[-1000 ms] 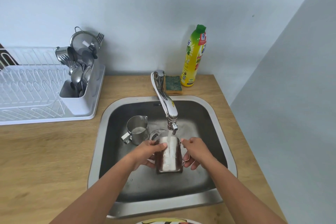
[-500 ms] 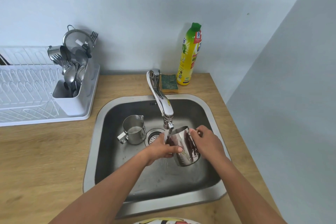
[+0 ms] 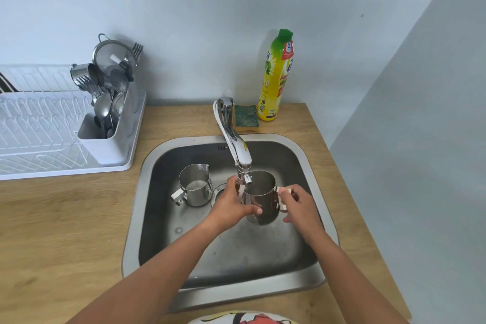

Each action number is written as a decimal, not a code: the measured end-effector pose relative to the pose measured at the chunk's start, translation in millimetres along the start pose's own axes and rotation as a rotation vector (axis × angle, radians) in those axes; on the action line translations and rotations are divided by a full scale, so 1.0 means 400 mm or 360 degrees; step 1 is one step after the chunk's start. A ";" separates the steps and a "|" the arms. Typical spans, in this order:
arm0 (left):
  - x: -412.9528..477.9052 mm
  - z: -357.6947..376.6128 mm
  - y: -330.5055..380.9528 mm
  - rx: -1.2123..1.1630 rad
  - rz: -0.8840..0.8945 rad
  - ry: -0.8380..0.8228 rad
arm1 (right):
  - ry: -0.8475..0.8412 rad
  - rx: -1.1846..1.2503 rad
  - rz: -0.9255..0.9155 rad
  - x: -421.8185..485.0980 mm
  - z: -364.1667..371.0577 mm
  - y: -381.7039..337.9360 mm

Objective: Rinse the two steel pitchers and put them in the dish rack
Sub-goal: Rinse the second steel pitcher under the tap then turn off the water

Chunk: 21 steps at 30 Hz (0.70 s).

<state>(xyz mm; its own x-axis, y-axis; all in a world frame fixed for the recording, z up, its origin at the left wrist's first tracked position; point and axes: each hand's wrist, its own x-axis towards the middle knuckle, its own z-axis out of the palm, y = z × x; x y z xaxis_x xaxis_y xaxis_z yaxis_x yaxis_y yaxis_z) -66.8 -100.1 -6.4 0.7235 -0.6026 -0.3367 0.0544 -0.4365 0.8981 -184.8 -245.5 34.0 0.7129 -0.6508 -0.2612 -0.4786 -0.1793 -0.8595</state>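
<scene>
Entry: pitcher, in sink under tap, left hand wrapped round body, right hand pinching handle; I'd centre its mouth under the stream; second pitcher at 9 o'clock, rack at 10.

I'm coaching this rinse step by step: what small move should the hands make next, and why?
Probably shift the held steel pitcher slightly toward the left hand, which grips its body, so the stream lands inside: water from the faucet seems to fall at its left rim. The right hand holds the handle; the second pitcher stands in the sink.
</scene>
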 end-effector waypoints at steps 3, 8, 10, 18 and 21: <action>-0.011 -0.015 0.009 0.0130 0.0102 0.0156 | -0.0144 0.0326 0.0051 0.010 0.015 0.023; -0.016 -0.040 0.009 0.0099 0.0230 0.0239 | -0.0260 0.0642 0.0118 0.032 0.042 0.034; -0.023 -0.049 0.006 0.0132 0.0264 0.0294 | -0.0289 0.0698 0.0113 0.037 0.050 0.034; -0.075 -0.082 0.016 0.0489 0.0215 0.0381 | -0.0520 0.0669 0.0238 0.054 0.070 0.027; -0.080 -0.076 0.021 0.0412 0.0066 0.0330 | -0.0526 0.0477 0.0298 0.064 0.051 0.011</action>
<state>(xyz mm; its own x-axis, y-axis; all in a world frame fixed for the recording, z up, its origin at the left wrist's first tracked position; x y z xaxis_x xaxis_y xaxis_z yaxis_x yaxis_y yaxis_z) -68.6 -63.9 20.5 0.8476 -0.4861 -0.2126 -0.1355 -0.5858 0.7991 -158.3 -247.9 14.5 0.7764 -0.3735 -0.5076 -0.4804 0.1705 -0.8603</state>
